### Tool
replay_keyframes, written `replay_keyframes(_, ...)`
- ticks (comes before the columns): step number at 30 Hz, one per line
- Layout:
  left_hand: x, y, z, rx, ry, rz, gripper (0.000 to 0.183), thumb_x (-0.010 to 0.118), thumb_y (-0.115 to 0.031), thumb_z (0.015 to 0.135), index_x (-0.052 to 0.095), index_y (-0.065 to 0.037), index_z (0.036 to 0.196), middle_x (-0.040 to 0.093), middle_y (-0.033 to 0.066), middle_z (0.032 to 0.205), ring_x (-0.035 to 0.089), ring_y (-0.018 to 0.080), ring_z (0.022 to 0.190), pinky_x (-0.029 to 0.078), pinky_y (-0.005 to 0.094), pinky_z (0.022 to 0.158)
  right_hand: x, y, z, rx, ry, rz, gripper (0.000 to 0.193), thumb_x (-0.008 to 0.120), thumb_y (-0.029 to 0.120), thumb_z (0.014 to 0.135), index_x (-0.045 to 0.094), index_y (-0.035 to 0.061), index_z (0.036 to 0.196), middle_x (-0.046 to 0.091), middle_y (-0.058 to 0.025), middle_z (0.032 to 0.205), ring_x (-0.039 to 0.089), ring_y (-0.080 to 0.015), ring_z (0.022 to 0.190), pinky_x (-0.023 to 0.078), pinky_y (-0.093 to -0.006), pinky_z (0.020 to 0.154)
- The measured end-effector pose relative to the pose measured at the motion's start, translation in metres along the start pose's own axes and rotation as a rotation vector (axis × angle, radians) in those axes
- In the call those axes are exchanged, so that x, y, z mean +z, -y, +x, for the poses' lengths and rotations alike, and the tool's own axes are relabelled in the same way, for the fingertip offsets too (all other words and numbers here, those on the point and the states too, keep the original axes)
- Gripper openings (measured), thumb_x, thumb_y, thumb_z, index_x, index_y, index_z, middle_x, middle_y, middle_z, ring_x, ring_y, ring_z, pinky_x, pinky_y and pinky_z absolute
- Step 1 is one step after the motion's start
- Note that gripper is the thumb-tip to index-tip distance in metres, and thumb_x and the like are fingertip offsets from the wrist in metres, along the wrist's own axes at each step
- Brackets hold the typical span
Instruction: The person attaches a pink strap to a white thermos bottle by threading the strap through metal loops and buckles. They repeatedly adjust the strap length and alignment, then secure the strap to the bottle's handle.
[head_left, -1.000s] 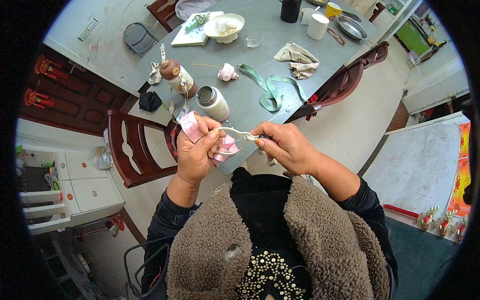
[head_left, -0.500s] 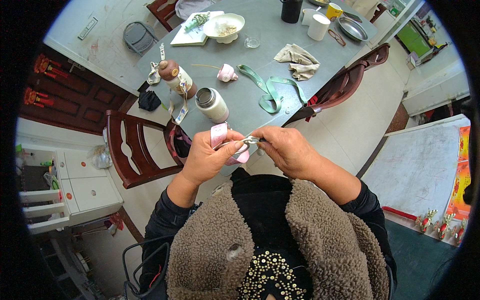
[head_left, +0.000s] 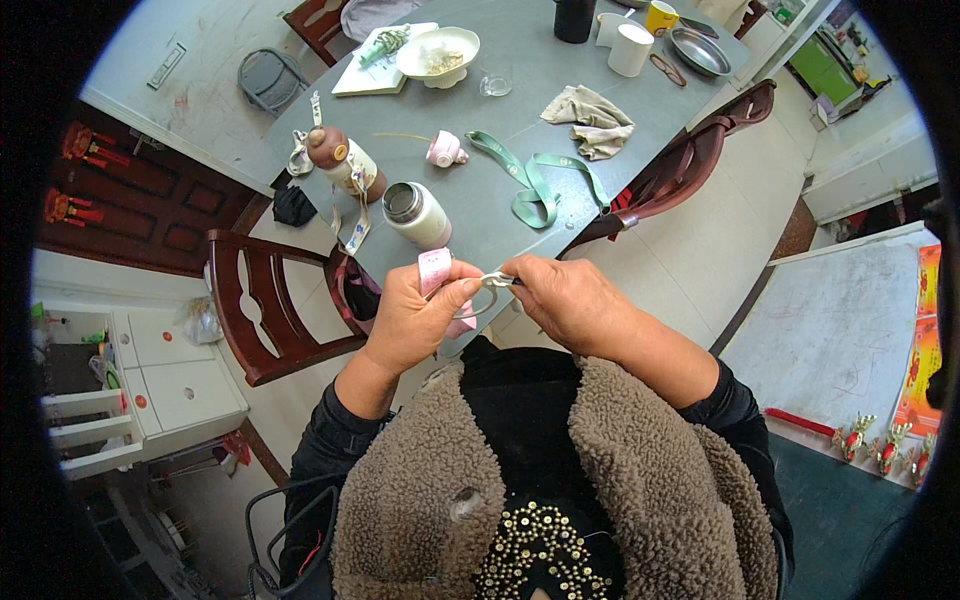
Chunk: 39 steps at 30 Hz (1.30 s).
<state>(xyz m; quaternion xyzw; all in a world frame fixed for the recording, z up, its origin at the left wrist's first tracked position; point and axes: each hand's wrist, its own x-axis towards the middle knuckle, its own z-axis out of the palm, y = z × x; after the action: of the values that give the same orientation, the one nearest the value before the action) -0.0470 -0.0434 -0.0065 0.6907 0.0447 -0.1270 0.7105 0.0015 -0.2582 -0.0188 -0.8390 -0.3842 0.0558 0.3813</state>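
Close together in front of my chest, both hands are closed on one piece. My left hand [head_left: 400,325] pinches a pink patterned strap [head_left: 434,268] and a pale ring [head_left: 489,305] joined to it. The fingers of my right hand [head_left: 572,303] grip a small light-coloured clasp [head_left: 497,279] by that ring; the fingertips partly cover it. Just beyond my left hand an open white bottle [head_left: 424,222] with a steel mouth stands on the table. A pink bottle lid [head_left: 445,150] with a thin straw lies past it. A green strap [head_left: 535,195] lies loosely looped to its right.
A brown-topped bottle [head_left: 350,165] with a patterned strap stands at the left of the grey table [head_left: 500,130]. Farther off are a footed bowl [head_left: 462,48], a crumpled cloth [head_left: 590,118], a white mug [head_left: 630,50] and a metal dish [head_left: 700,52]. Wooden chairs [head_left: 275,330] flank the table.
The ring and clasp have turned a little between my fingers, so more of the ring shows. Less of the pink strap's lower loop is visible. The whole view has shifted slightly.
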Motion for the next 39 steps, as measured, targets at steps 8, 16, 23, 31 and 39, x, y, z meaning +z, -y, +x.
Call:
replay_keyframes(8,0.000,-0.007,0.004,0.057,0.025,0.037,0.017,0.062,-0.013,0.096,0.066,0.003,0.100,0.064,0.0023,0.080,0.060,0.0071,0.065,0.047,0.0195,0.052,0.000,-0.003,0.004,0.029,-0.020,0.081,0.019,0.062,0.009,0.088,0.055,0.0040,0.105,0.064,-0.0175,0.077,0.064,-0.0391,0.070,0.051,-0.0463,0.061)
replay_keyframes(16,-0.002,0.002,0.008,0.203,-0.011,0.119,0.017,0.063,-0.013,0.095,0.068,0.003,0.099,0.064,0.0005,0.078,0.059,0.0053,0.066,0.047,0.0198,0.054,0.005,0.002,0.010,0.073,-0.102,0.072,0.015,0.063,0.008,0.086,0.056,0.0044,0.098,0.062,-0.0181,0.069,0.063,-0.0392,0.066,0.050,-0.0452,0.057)
replay_keyframes(23,-0.012,-0.001,0.015,0.533,0.013,0.450,0.013,0.068,-0.010,0.090,0.070,0.002,0.094,0.066,0.0067,0.073,0.062,0.0129,0.064,0.049,0.0248,0.059,0.011,0.007,0.012,0.118,-0.111,0.014,0.015,0.064,0.008,0.086,0.055,0.0042,0.098,0.063,-0.0189,0.072,0.063,-0.0398,0.066,0.050,-0.0458,0.057)
replay_keyframes(31,-0.021,-0.003,0.013,0.715,0.109,0.666,0.012,0.073,-0.009,0.083,0.070,-0.002,0.092,0.069,0.0138,0.080,0.068,0.0298,0.069,0.054,0.0346,0.063,0.007,0.011,0.008,0.105,-0.053,0.161,0.017,0.062,0.011,0.089,0.053,0.0006,0.100,0.062,-0.0196,0.068,0.065,-0.0368,0.065,0.051,-0.0436,0.057)
replay_keyframes(39,-0.020,-0.001,0.011,0.947,0.060,0.914,0.015,0.074,-0.009,0.081,0.069,-0.002,0.093,0.068,0.0122,0.080,0.067,0.0303,0.069,0.054,0.0356,0.060,0.009,-0.002,0.012,0.501,0.216,1.203,0.020,0.056,0.023,0.099,0.057,0.0032,0.101,0.061,-0.0028,0.068,0.047,-0.0069,0.051,0.035,-0.0236,0.046)
